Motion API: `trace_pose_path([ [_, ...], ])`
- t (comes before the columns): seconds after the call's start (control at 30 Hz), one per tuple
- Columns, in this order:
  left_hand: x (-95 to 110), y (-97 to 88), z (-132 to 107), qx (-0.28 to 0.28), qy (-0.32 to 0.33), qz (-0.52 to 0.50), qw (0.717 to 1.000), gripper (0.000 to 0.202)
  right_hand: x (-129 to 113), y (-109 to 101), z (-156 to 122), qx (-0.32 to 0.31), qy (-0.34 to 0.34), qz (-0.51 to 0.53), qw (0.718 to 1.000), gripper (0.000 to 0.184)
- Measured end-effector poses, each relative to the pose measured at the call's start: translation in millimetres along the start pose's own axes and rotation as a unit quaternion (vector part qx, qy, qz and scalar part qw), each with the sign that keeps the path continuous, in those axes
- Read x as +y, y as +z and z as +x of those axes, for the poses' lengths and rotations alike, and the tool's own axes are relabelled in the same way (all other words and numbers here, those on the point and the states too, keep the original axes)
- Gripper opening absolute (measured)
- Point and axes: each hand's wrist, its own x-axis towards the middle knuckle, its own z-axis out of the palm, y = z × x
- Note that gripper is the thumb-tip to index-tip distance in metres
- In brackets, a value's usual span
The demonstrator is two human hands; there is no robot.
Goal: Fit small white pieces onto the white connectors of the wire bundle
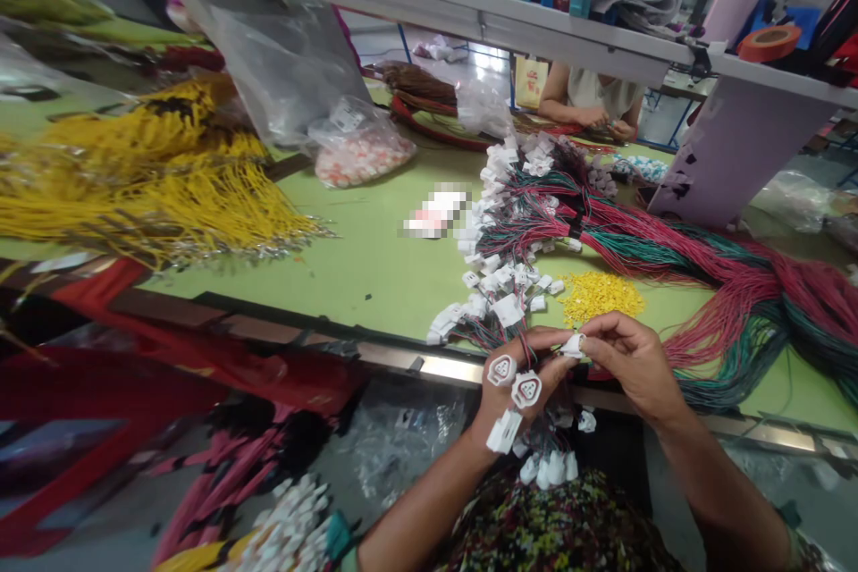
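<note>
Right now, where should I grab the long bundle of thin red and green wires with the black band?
Probably around the black band on the thin red and green wires, coming from above: they're gathered narrow there and nothing covers the band, while the white plastic connectors at one end fan out.

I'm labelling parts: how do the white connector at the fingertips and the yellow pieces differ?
The white connector is larger than each of the yellow pieces. The white connector is raised, at the fingertips of the left hand and right hand; the yellow pieces lie heaped on the green tabletop.
</note>
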Motion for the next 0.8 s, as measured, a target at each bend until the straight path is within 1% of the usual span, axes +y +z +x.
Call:
trace_pose_path([
  [0.1, -1.6, -0.4, -0.8, -0.014, 0.008, 0.021, 1.0, 0.015, -0.5, -1.1, -0.7, -0.01, 0.009, 0.005, 1.0, 0.031],
  [0.23, -0.3, 1.0, -0.9, -0.026, -0.025, 0.033, 0.999, 0.016, -4.4, -4.6, -2.2, -0.045, 0.0, -0.023, 0.999, 0.029],
  [0.3, 2.8, 1.4, 0.4, -0.035, -0.035, 0.043, 0.998, 0.016, -7.5, -8.8, -4.0, -0.048, -0.024, -0.067, 0.996, 0.027],
  [0.4, 7.4, -0.9, 2.5, -0.059, -0.014, 0.062, 0.996, 0.021, -8.7, -20.3, -11.2, -0.045, -0.069, -0.171, 0.982, 0.019],
  [0.43, 8.1, -2.2, 2.8, -0.066, -0.01, 0.061, 0.996, 0.024, -7.2, -25.2, -15.4, -0.06, -0.074, -0.209, 0.973, 0.014],
  [0.5, 7.9, -4.6, 2.4, -0.071, -0.025, 0.044, 0.996, 0.03, -1.3, -34.3, -26.6, -0.125, -0.072, -0.29, 0.946, 0.005],
  [0.57, 6.6, -5.2, 1.3, -0.073, -0.066, 0.014, 0.995, 0.033, 6.1, -40.3, -39.6, -0.198, -0.064, -0.367, 0.907, 0.01],
  [0.6, 6.3, -4.7, 0.8, -0.074, -0.085, 0.004, 0.994, 0.036, 8.8, -41.6, -45.4, -0.224, -0.062, -0.396, 0.889, 0.013],
  [0.63, 6.5, -3.6, 0.5, -0.082, -0.098, 0.001, 0.992, 0.039, 10.2, -41.9, -50.1, -0.245, -0.061, -0.415, 0.874, 0.015],
  [0.67, 7.3, -2.4, 0.4, -0.096, -0.101, 0.005, 0.99, 0.041, 9.8, -41.4, -52.9, -0.258, -0.06, -0.425, 0.866, 0.014],
  [0.7, 8.7, -1.2, 0.6, -0.112, -0.095, 0.015, 0.989, 0.041, 7.6, -40.3, -53.7, -0.261, -0.058, -0.425, 0.865, 0.012],
  [0.73, 10.4, -0.3, 1.1, -0.13, -0.084, 0.03, 0.988, 0.04, 3.8, -38.9, -52.2, -0.251, -0.06, -0.418, 0.871, 0.009],
  [0.77, 12.2, 0.1, 1.9, -0.147, -0.072, 0.048, 0.985, 0.037, -1.0, -37.4, -48.6, -0.223, -0.067, -0.404, 0.885, 0.006],
  [0.8, 13.8, 0.0, 2.7, -0.165, -0.062, 0.064, 0.982, 0.035, -6.1, -35.8, -43.3, -0.179, -0.078, -0.38, 0.904, 0.006],
])
